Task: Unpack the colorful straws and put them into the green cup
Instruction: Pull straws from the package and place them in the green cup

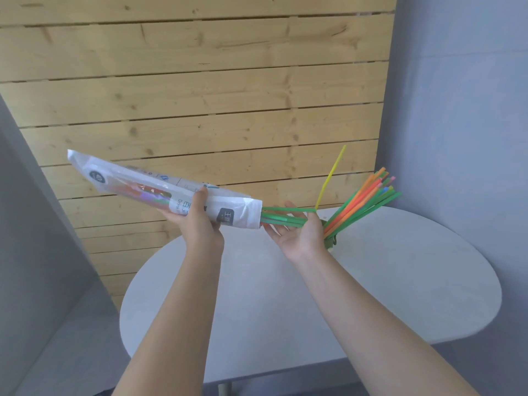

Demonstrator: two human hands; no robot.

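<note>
Straws (pixel 283 218): left hand (pixel 200 221) clamping packet (pixel 160 190), right hand (pixel 297 235) spread, cupping; risk: bundle slipping past green cup (pixel 331 243), scattering on surface (pixel 400 281).

Clear plastic straw packet (pixel 160 190) is held above the white oval table (pixel 400 281), L of the fanned bunch of colourful plastic straws (pixel 363 201). Green straws (pixel 283 218) stick out of its R end, over the right hand (pixel 297 232). Left hand (pixel 197 221) is under the packet; pale wooden plank wall (pixel 200 81) is behind.
</note>
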